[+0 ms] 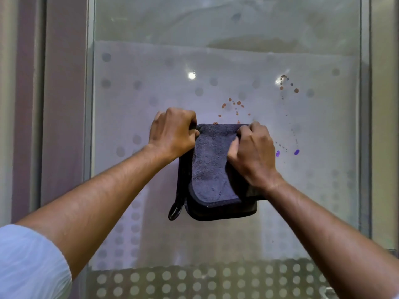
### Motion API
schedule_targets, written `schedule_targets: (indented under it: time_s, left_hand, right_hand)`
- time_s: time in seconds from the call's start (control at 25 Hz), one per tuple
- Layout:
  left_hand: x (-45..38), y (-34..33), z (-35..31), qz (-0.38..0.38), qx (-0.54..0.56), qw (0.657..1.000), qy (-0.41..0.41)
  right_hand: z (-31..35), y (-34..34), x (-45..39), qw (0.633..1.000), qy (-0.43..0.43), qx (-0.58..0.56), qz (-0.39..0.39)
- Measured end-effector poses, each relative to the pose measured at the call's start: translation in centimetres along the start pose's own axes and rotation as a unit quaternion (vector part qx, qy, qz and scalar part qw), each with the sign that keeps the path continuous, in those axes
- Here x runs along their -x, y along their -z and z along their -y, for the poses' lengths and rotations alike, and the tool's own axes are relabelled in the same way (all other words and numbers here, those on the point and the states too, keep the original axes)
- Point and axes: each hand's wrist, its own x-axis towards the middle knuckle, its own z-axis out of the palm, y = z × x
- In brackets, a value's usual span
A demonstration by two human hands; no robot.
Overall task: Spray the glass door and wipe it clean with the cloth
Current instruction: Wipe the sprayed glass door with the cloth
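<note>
Partly hidden cloth (210,169), fingertips tucked behind

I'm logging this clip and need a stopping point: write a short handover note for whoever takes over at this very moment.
Left hand grips the top left corner of the folded dark cloth; right hand grips its top right edge. The cloth hangs against the glass door.
No spray bottle in view; whether the glass was sprayed cannot be told.
Left: orange-brown spots just above the cloth, more spots at upper right, and two purple marks beside the right hand remain unwiped.
</note>
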Motion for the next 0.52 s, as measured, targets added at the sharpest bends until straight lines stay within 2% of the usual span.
schedule_targets:
  time_s: [0.08,0.2,0.24,0.36,0.52]
  left_hand:
    - [0.6,-0.5,0.4,-0.038,-0.038,0.998,-0.019]
    - [1.3,-1.1,1.6,-0.063,-0.089,0.994,-0.022]
    - [1.6,-1.1,2.1,-0.070,-0.096,0.993,-0.018]
    - [3.0,-0.8,4.3,-0.083,-0.102,0.991,0.001]
    - [4.5,-0.8,7.3,-0.063,-0.106,0.992,0.035]
  right_hand:
    - [1.5,-0.5,1.8,0.999,-0.024,-0.023,0.009]
    - [3.9,-1.7,4.0,0.991,-0.052,-0.035,0.120]
    - [4.5,-2.3,4.3,0.989,-0.052,-0.029,0.136]
    - [5.5,-3.5,4.6,0.991,-0.049,-0.018,0.123]
    - [6.0,-4.7,4.9,0.995,-0.051,0.020,0.083]
